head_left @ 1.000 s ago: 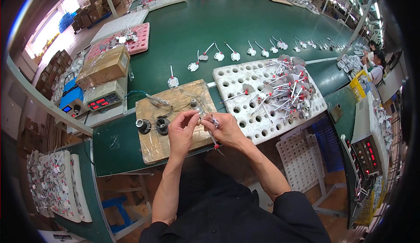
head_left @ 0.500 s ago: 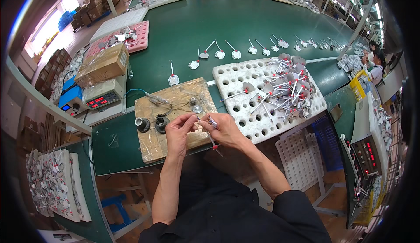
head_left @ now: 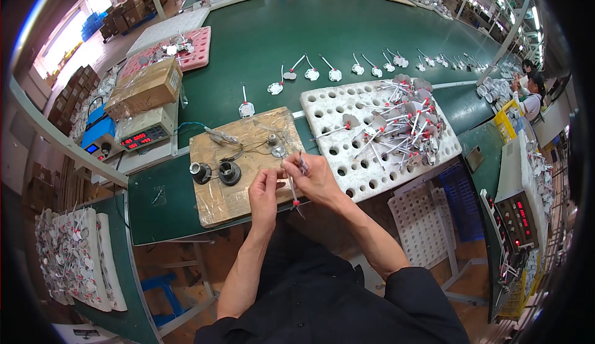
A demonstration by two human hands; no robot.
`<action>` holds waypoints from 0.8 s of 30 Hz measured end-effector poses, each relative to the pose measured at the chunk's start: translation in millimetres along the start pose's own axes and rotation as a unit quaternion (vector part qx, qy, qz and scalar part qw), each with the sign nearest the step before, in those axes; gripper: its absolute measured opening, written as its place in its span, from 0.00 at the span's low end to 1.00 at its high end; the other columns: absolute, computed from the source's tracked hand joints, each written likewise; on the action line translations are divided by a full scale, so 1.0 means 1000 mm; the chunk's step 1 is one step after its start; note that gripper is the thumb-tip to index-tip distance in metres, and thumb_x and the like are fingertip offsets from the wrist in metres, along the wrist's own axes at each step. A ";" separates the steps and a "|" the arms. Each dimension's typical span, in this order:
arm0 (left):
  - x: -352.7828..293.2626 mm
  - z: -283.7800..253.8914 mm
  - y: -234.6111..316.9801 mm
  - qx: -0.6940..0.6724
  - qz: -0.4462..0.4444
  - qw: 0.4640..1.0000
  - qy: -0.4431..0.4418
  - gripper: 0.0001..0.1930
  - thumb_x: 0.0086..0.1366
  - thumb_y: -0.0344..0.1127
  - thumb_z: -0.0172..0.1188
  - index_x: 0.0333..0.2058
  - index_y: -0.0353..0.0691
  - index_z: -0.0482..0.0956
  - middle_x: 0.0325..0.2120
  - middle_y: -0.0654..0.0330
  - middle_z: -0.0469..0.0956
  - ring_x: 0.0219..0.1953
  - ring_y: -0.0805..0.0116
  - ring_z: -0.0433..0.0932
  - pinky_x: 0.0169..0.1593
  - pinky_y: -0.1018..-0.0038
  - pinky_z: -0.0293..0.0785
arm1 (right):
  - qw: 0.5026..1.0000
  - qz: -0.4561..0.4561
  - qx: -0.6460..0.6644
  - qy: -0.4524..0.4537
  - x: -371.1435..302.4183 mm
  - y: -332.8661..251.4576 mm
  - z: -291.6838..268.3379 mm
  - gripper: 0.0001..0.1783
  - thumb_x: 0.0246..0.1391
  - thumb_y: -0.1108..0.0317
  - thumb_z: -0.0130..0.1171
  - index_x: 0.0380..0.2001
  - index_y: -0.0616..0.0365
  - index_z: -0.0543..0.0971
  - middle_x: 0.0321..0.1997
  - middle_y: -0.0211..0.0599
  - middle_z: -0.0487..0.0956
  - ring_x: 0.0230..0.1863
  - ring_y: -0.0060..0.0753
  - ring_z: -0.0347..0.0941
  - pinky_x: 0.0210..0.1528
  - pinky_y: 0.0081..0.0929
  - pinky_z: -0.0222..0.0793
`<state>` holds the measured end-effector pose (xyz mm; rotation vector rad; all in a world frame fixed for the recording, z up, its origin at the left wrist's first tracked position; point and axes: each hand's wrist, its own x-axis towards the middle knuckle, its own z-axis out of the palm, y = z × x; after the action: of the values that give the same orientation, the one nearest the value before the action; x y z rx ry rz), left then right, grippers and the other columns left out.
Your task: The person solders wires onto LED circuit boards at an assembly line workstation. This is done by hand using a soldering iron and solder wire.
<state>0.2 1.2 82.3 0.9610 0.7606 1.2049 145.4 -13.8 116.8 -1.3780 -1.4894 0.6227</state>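
Observation:
Over the near edge of a tape-covered wooden board (head_left: 214,204), my right hand (head_left: 317,181) is closed on a small part with a white cable. The white cable (head_left: 291,186) hangs down from its fingers to a red piece (head_left: 295,203) with thin wire ends. Beside it, my left hand (head_left: 264,196) has thumb and fingers pressed together close to the cable; what they hold, if anything, is too small to make out. On the board stand two black round fixtures (head_left: 230,173), and a small metal piece (head_left: 278,150) lies near my right fingertips.
To the right, a white foam tray (head_left: 322,105) bears a heap of cabled parts (head_left: 409,121). A row of similar white parts (head_left: 334,75) crosses the green table. At left, a cardboard box (head_left: 145,87) rests on a meter with red digits (head_left: 149,134). Other people sit farther off.
My hands have parted slightly: the left has moved down and right, to beside the cable. My right hand keeps the part, its cable now hanging more upright.

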 end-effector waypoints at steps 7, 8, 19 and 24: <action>-0.033 -0.017 0.004 0.044 -0.104 0.977 -0.179 0.29 0.62 0.28 0.65 0.60 0.35 0.64 0.46 0.59 0.76 0.49 0.71 0.75 0.53 0.77 0.72 | 0.989 0.054 0.124 0.058 0.015 -0.012 -0.013 0.10 0.62 0.67 0.58 0.31 0.64 0.79 0.22 0.30 0.79 0.19 0.16 0.74 0.22 0.19 0.68; -0.034 -0.018 0.002 0.016 -0.085 0.983 -0.163 0.31 0.60 0.26 0.66 0.60 0.36 0.64 0.46 0.59 0.75 0.49 0.71 0.75 0.54 0.76 0.72 | 0.988 0.057 0.131 0.057 0.015 -0.011 -0.012 0.10 0.62 0.67 0.57 0.31 0.64 0.79 0.23 0.30 0.79 0.19 0.16 0.73 0.22 0.19 0.68; -0.038 -0.032 -0.016 -0.103 -0.076 0.987 -0.098 0.23 0.59 0.21 0.65 0.53 0.33 0.72 0.40 0.60 0.77 0.40 0.73 0.78 0.39 0.81 0.75 | 0.978 0.070 0.168 0.101 0.022 0.010 -0.010 0.11 0.63 0.66 0.57 0.35 0.65 0.80 0.26 0.30 0.80 0.21 0.14 0.72 0.22 0.15 0.64; -0.042 -0.022 -0.022 -0.095 -0.058 0.994 0.015 0.18 0.64 0.30 0.64 0.51 0.35 0.73 0.32 0.61 0.81 0.27 0.75 0.79 0.27 0.86 0.72 | 0.984 -0.020 -0.082 0.155 0.029 0.025 -0.012 0.13 0.56 0.63 0.62 0.25 0.62 0.80 0.20 0.46 0.77 0.21 0.48 0.75 0.25 0.37 0.67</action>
<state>-19.0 -37.6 53.1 0.7346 0.7018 1.1695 170.7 16.5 108.3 -1.4909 -1.3341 0.2474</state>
